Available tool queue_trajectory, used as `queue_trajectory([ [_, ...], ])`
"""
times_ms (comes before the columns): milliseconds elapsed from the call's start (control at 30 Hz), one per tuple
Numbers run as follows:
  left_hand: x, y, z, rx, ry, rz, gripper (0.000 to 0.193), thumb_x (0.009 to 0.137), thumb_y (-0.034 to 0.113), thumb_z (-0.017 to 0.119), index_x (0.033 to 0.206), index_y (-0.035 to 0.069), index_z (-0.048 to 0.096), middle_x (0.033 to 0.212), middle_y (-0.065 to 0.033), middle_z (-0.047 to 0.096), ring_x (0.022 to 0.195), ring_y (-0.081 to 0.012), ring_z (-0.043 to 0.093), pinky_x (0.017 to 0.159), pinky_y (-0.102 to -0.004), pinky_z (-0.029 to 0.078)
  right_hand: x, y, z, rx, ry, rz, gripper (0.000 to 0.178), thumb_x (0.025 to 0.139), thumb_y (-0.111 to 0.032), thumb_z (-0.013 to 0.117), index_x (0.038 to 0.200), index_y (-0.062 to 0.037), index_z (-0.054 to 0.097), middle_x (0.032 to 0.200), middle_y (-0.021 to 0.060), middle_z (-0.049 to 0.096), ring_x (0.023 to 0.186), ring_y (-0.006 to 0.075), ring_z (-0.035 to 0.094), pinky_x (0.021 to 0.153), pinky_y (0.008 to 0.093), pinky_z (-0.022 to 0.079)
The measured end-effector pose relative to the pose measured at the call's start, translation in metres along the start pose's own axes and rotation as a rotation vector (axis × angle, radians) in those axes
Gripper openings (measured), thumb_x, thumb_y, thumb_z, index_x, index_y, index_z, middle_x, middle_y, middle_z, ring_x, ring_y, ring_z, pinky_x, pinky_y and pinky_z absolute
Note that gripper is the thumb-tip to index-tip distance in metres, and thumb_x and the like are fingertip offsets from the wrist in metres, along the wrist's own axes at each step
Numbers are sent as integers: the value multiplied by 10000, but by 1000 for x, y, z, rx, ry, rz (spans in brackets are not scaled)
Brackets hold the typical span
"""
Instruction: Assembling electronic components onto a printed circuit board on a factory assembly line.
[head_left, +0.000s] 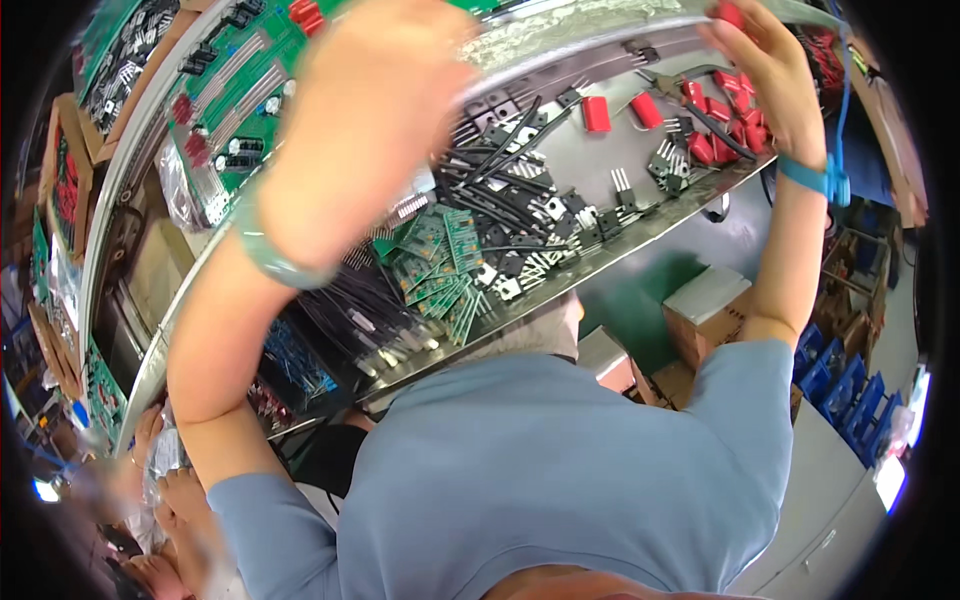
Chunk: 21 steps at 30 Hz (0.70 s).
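My left hand (375,120) is smeared by motion above the left part of the metal tray, close to a green circuit board (235,110) fitted with parts; whether its fingers hold anything is hidden. At the upper right, my right hand (770,75) has its fingertips pinched on a red block capacitor (731,15), partly cut off by the picture's edge. Below that hand lie loose red capacitors (700,148) and a pair of pliers (665,86). Between the hands are black three-legged transistors (625,190), black cables (500,205) and small green boards (430,255).
The tray's metal front edge (660,208) runs just before my body. Blue-leaded parts (295,360) sit in a dark bin at left. A curved metal rail (105,215) passes along the left side. Cardboard boxes (705,305) and blue bins (845,385) stand lower right. Other people's hands (180,500) show lower left.
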<state>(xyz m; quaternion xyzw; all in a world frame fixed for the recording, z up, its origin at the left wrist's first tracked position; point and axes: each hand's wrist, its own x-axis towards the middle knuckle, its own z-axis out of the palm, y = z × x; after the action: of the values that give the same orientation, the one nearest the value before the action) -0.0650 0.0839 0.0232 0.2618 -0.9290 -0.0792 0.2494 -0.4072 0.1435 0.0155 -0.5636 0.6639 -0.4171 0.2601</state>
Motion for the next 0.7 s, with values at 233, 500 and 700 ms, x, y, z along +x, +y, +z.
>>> queue_trajectory([
  [233,19,54,111,27,-136,342,172,696,127,603,845,55,648,865,-62,594,807,-220,577,681,-310,490,78,-58,89,45,-351,-255,323,854,37,637,1160,-22,551,782,24,616,670,87,605,611,228,511],
  [500,19,49,104,-57,-185,293,72,684,83,619,735,33,610,821,-110,580,732,-241,612,621,-327,529,144,-57,140,-196,-358,-320,295,795,11,655,1080,-12,586,758,77,637,647,129,623,600,288,511],
  [700,8,55,87,-150,-136,233,107,693,61,606,779,20,557,756,-100,576,724,-232,619,602,-325,532,152,-44,147,-72,-431,-612,206,807,25,643,1000,-35,600,733,85,637,616,134,620,590,291,511],
])
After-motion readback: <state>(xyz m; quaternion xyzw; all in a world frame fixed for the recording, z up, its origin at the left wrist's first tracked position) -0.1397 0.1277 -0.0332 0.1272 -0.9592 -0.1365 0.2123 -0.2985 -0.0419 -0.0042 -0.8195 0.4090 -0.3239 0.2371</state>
